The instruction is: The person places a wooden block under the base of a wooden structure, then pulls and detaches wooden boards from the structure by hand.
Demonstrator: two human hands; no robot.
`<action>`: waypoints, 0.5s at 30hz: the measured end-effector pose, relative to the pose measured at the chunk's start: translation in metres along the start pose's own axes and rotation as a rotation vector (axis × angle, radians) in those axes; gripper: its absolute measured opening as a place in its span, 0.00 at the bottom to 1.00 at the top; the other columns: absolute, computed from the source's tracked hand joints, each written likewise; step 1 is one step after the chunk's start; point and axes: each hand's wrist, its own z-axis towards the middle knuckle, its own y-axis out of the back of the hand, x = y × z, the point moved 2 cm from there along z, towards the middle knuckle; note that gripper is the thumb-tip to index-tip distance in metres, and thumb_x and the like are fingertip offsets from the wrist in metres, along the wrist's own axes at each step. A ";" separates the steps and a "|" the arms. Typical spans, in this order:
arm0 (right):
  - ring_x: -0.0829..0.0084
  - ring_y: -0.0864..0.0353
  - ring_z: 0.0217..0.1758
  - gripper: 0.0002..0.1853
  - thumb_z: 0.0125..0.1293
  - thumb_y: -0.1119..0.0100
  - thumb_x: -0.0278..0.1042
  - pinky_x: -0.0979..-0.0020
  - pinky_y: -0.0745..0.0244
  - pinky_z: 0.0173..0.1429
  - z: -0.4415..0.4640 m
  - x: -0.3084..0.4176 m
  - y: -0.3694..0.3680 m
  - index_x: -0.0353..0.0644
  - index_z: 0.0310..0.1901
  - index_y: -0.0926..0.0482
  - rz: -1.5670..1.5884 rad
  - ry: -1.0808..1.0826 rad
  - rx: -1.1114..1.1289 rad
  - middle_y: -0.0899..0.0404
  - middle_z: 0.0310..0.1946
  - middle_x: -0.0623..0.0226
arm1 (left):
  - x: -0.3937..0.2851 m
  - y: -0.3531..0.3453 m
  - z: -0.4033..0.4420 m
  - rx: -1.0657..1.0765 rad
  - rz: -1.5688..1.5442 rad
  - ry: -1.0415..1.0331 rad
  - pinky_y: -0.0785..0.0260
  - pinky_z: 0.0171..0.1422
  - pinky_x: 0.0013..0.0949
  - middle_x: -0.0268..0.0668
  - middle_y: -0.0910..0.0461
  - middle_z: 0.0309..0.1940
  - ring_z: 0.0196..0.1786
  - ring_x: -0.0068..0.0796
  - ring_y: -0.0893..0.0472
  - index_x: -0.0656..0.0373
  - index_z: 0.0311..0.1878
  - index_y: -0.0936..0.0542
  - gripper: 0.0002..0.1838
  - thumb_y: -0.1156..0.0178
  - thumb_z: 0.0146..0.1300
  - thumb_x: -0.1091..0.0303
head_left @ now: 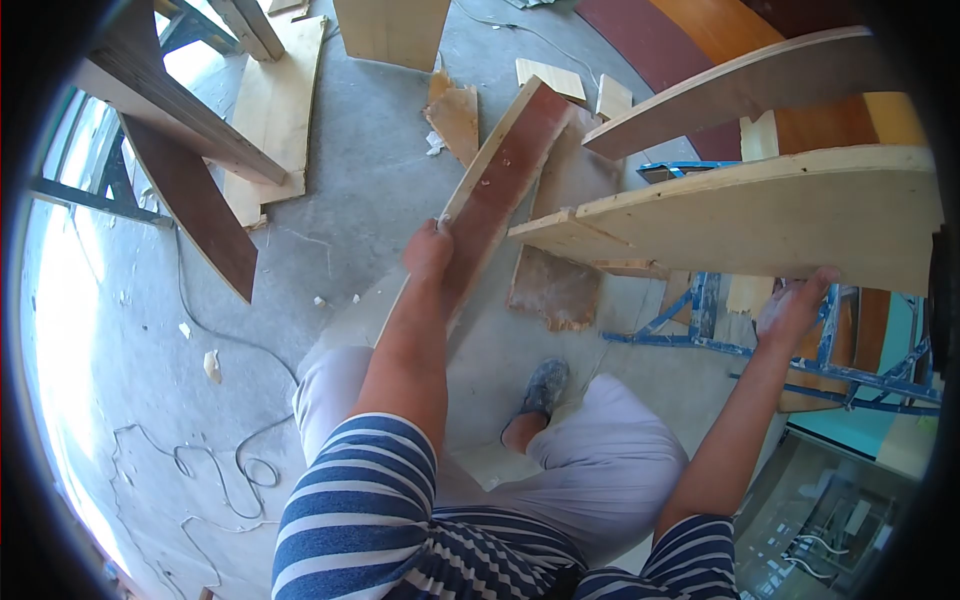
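My left hand (429, 250) is closed over the near edge of a long plank (495, 180) with a reddish-brown face, tilted up from the floor in the middle of the head view. On the right, my right hand (797, 303) grips the lower edge of a wide pale plywood board (740, 215), whose notched end points toward the plank. Part of each hand's fingers is hidden behind the wood. Behind this board, another plywood strip (735, 90) runs alongside it. A brown board piece (553, 285) with a ragged edge lies beneath the notched end.
A blue metal frame (705, 310) stands under the boards at right. Wooden parts (180, 110) rise at upper left above a plywood sheet (280, 110). A loose cable (255, 470) coils over the concrete floor (340, 240), among broken scraps (455, 120). My shoe (545, 385) is between them.
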 end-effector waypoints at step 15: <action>0.57 0.55 0.77 0.61 0.52 0.53 0.82 0.56 0.61 0.77 0.000 0.001 -0.002 0.39 0.73 0.59 -0.041 0.029 0.001 0.56 0.74 0.54 | -0.001 -0.012 0.008 -0.031 0.027 -0.101 0.30 0.54 0.50 0.52 0.19 0.44 0.49 0.54 0.21 0.56 0.48 0.21 0.22 0.55 0.69 0.49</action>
